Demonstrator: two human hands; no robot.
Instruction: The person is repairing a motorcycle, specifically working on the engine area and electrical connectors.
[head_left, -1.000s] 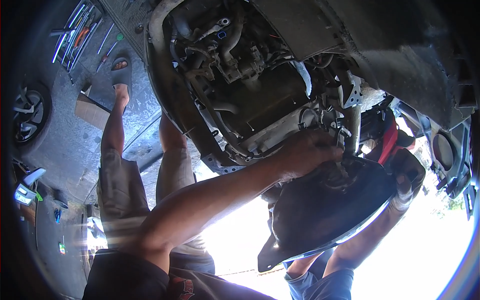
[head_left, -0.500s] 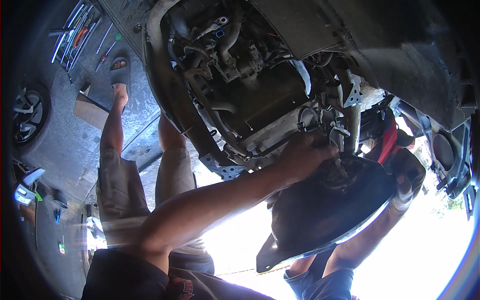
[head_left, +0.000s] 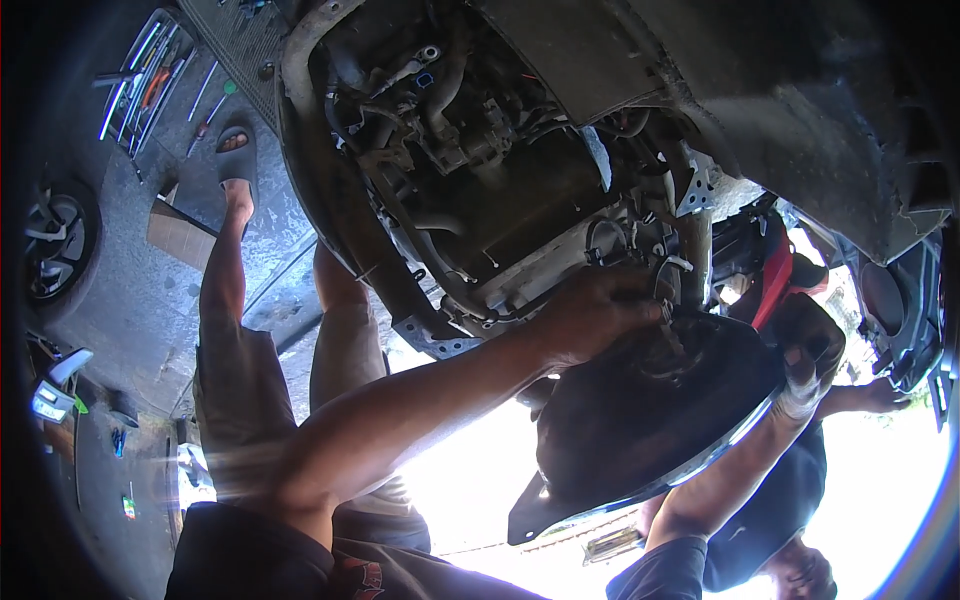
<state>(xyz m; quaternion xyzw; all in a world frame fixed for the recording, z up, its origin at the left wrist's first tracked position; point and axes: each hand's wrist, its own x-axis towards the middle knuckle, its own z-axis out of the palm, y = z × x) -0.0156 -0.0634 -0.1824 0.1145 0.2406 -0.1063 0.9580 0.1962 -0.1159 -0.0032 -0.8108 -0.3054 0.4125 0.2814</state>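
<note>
A dark, curved panel (head_left: 640,425) with a holed, pointed tab at its lower left hangs under the open body of a vehicle. My right hand (head_left: 808,365) grips its right edge, the thumb lying on the near face. At the panel's upper edge, my left hand (head_left: 625,308) has its fingers curled together beside a metal bracket (head_left: 672,266). Whatever those fingers hold is hidden. Hoses and metal parts fill the engine bay (head_left: 450,130) above, framed by a dark curved bar (head_left: 345,190). A red strip (head_left: 772,285) shows behind the panel, near my right hand.
Another person (head_left: 775,500) in a dark shirt is at the lower right, one arm stretched outward. On the floor at the left are a tool tray (head_left: 150,85), a screwdriver (head_left: 205,120), a piece of cardboard (head_left: 180,232) and a wheel (head_left: 65,240). My sandalled foot (head_left: 237,150) stands nearby.
The other person's body and outstretched arm have come into sight at the lower right. The view has shifted slightly. Both my hands keep their places at the panel.
</note>
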